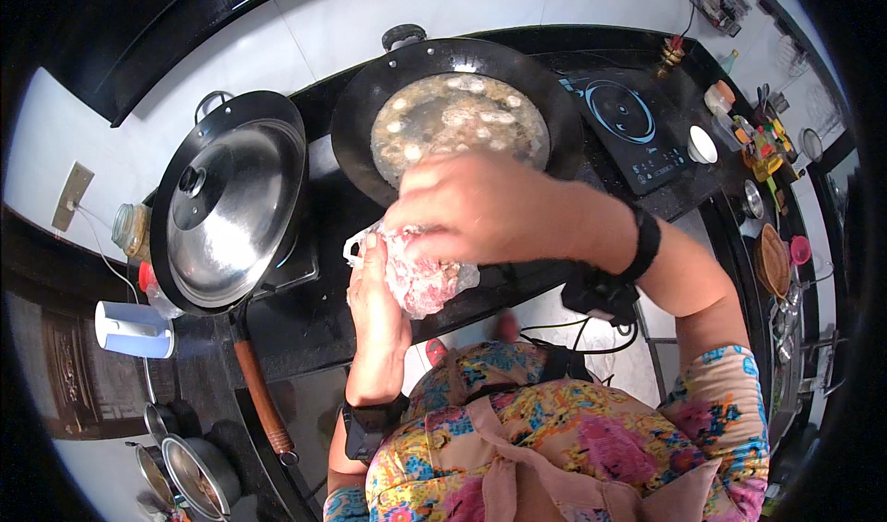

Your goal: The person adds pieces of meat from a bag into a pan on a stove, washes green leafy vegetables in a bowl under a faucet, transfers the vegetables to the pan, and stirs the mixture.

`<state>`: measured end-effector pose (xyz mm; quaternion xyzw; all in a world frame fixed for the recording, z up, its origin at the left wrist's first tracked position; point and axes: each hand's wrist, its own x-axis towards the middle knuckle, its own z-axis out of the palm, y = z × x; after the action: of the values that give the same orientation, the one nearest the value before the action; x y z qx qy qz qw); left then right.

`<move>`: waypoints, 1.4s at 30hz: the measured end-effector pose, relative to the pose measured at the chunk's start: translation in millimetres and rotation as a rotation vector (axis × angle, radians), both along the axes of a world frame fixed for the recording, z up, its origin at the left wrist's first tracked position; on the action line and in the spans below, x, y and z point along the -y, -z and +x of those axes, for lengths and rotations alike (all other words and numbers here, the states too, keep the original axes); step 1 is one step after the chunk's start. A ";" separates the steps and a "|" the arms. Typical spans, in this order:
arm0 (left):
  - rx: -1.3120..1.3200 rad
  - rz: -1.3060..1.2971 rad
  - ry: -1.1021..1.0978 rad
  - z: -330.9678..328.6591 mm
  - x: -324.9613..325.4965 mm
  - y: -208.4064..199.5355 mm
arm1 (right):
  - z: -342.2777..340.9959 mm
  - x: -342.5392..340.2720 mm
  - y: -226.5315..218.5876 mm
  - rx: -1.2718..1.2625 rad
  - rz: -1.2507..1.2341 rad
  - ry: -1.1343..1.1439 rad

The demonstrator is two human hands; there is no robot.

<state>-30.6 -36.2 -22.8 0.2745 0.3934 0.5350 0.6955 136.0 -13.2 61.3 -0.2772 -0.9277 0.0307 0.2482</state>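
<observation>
My left hand [376, 319] grips a clear plastic bag [467, 275] of pink raw meat [425, 286] in front of the stove. Over the bag's opening, my right hand [476, 199] is curled with its fingers down at the meat; it is slightly blurred, and its fingertips are partly hidden. Just beyond both hands, a large black wok [356, 143] holds cloudy liquid [416, 106] with several pale pieces floating in it.
A second wok [166, 236] with a domed metal lid [236, 222] stands left, its wooden handle [263, 397] pointing towards me. An induction cooker [628, 125] and white bowl [701, 145] are at right. Metal pots [199, 471] sit lower left.
</observation>
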 end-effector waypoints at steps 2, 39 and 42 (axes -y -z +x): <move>-0.018 -0.004 0.030 0.1 0.3 -1.5 | -8.7 -1.3 6.1 -0.023 -0.155 0.059; 0.048 0.138 0.273 -12.4 3.7 -7.2 | 6.6 -16.9 7.1 0.027 0.174 0.264; 0.069 0.167 0.274 -14.7 4.4 -10.2 | 21.8 -28.5 5.4 -0.096 0.180 0.341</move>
<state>-45.4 -40.6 -12.6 0.3637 0.2825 0.4752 0.7498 157.8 15.3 55.9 -0.4054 -0.8532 -0.0818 0.3177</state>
